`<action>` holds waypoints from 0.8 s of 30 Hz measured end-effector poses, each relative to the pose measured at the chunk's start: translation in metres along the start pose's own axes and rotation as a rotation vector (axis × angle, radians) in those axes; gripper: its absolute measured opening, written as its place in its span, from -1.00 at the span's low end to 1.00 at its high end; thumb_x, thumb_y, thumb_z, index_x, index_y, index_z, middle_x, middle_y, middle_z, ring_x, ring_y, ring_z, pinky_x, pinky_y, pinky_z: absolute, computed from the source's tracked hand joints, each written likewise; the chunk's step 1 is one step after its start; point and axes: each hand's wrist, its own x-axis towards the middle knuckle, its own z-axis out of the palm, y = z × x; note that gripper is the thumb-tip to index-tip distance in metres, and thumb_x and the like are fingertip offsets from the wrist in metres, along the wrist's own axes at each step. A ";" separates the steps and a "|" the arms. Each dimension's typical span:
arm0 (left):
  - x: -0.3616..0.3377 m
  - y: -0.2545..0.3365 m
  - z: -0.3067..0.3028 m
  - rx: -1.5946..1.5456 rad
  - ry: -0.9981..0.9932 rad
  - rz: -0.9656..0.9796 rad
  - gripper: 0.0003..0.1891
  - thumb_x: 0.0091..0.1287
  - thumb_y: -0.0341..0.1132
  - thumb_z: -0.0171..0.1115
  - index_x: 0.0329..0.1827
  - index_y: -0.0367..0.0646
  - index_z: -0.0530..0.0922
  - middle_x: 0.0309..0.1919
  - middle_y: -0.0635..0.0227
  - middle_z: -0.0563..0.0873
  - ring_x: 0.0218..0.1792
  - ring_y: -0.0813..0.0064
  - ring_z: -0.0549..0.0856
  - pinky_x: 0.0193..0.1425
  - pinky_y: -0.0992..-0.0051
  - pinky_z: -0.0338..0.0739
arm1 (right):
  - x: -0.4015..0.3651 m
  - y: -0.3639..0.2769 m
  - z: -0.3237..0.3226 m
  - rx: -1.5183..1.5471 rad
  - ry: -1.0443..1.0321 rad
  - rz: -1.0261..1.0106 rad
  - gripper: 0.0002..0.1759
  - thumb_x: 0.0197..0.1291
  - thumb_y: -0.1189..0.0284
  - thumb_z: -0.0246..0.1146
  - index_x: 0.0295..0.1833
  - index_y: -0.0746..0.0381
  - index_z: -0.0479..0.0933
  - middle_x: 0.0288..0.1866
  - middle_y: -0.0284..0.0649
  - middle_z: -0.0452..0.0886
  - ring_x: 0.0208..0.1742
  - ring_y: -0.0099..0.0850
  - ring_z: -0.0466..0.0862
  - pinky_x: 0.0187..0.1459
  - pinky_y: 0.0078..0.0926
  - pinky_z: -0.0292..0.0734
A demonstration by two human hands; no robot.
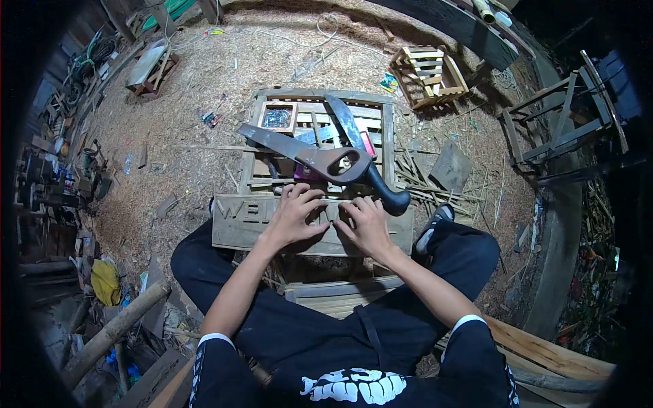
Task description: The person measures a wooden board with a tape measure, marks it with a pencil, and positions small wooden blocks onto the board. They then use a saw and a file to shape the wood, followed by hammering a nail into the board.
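A wooden board (231,236) lies across the front of a slatted wooden stand. Thin wooden strips (253,212) on its left part form letter shapes like W and E. My left hand (296,216) rests on the middle of the board, fingers spread and bent, thumb pointing right. Just right of it, my right hand (367,228) also has its fingers apart, tips on the board. Small strips lie between the two hands, partly covered by the fingers. Beyond them are a handsaw (292,146) with a wooden handle and a broad blade (345,121) with a black handle (389,194).
On the slatted stand (388,112) sits a small wooden box (295,120) holding dark nail-like bits. A wooden crate (449,78) stands at the back right. Thin sticks (435,190) lie right of the stand. Shavings cover the ground; a wooden frame (558,122) stands far right.
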 end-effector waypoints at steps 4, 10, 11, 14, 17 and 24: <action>-0.002 -0.001 0.001 -0.002 -0.011 -0.024 -0.48 0.07 -0.03 0.64 0.09 -0.01 0.77 0.23 0.38 0.73 0.33 0.19 0.54 0.48 0.09 0.25 | 0.000 0.001 0.003 0.008 -0.006 -0.010 -0.55 0.18 0.31 0.54 0.16 0.21 0.69 -0.10 -0.20 0.63 0.03 -0.20 0.59 0.00 -0.19 0.39; -0.001 0.000 -0.003 0.026 -0.004 -0.016 -0.42 0.05 0.03 0.64 0.11 -0.06 0.76 0.22 0.34 0.72 0.31 0.20 0.53 0.48 0.09 0.19 | -0.002 0.001 0.003 0.040 0.026 0.001 -0.56 0.20 0.30 0.53 0.16 0.20 0.70 -0.11 -0.20 0.63 0.02 -0.20 0.60 -0.01 -0.19 0.38; 0.000 0.000 -0.003 0.027 -0.004 -0.013 -0.42 0.05 0.03 0.64 0.11 -0.06 0.76 0.22 0.34 0.72 0.31 0.20 0.53 0.48 0.09 0.19 | -0.002 0.001 0.002 0.034 0.019 0.007 -0.55 0.19 0.29 0.54 0.17 0.20 0.70 -0.11 -0.20 0.63 0.02 -0.20 0.60 -0.01 -0.19 0.38; -0.002 -0.002 -0.006 0.031 -0.022 -0.046 -0.41 0.02 0.03 0.67 0.13 0.03 0.77 0.27 0.41 0.71 0.35 0.24 0.49 0.52 0.12 0.13 | -0.002 0.000 0.001 0.037 0.023 0.014 -0.53 0.18 0.29 0.55 0.17 0.20 0.70 -0.12 -0.20 0.63 0.02 -0.20 0.61 -0.01 -0.19 0.39; -0.002 -0.002 -0.007 0.026 -0.033 -0.040 -0.39 0.01 0.05 0.69 0.13 0.03 0.78 0.30 0.40 0.70 0.37 0.22 0.48 0.52 0.11 0.13 | -0.002 -0.001 0.001 0.049 0.040 0.011 -0.53 0.16 0.28 0.57 0.16 0.21 0.71 -0.13 -0.19 0.63 0.02 -0.20 0.61 0.00 -0.20 0.41; -0.003 -0.004 -0.009 0.045 -0.063 -0.044 -0.30 -0.02 0.13 0.70 0.22 0.08 0.76 0.40 0.39 0.64 0.43 0.19 0.43 0.52 0.08 0.11 | -0.004 0.000 0.002 0.079 0.057 0.025 -0.54 0.18 0.26 0.58 0.13 0.25 0.73 -0.11 -0.17 0.70 -0.04 -0.15 0.65 0.02 -0.17 0.49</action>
